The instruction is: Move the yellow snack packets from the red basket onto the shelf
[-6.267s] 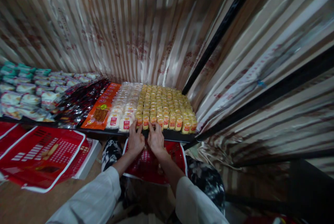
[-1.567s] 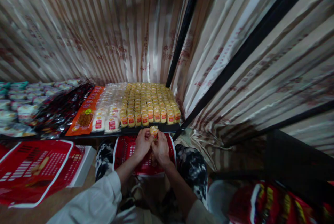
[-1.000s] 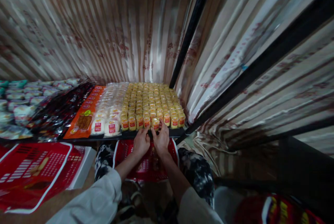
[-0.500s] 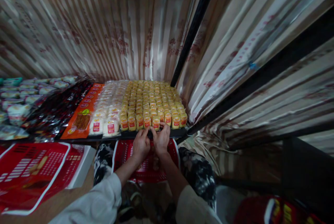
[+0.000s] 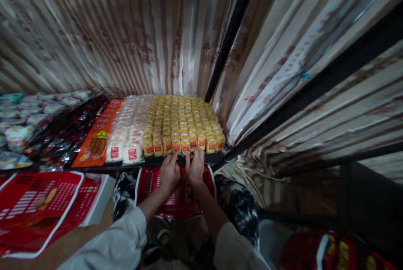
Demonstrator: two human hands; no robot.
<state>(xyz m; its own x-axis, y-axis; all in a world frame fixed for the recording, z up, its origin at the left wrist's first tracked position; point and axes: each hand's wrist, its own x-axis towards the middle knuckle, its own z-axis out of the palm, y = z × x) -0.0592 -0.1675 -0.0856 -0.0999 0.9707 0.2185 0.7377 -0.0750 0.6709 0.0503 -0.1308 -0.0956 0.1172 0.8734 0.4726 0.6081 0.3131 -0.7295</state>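
Observation:
Rows of small yellow wrapped snack cakes (image 5: 182, 123) with red labels stand packed together on a dark shelf (image 5: 214, 158). At the front edge, my left hand (image 5: 170, 174) has its fingers stretched toward the bottom of the front row and holds nothing. Beside it my right hand (image 5: 195, 168) is open too, its fingertips at the lower edge of the front cakes. Whether the fingertips press on the wrappers is hard to see. Below both hands a red plastic basket (image 5: 147, 184) sits between my knees; its contents are mostly hidden by my forearms.
Left of the cakes are white wrapped packets (image 5: 132, 151), an orange snack bag (image 5: 96, 144) and dark glossy packets (image 5: 64, 135). A red printed bag (image 5: 37, 211) lies at the lower left. Black poles (image 5: 231, 39) and a striped curtain (image 5: 141, 30) close off the back.
A front cake that stood slightly forward of the row between my fingers now stands in line with it. My fingers have drawn a little back from it.

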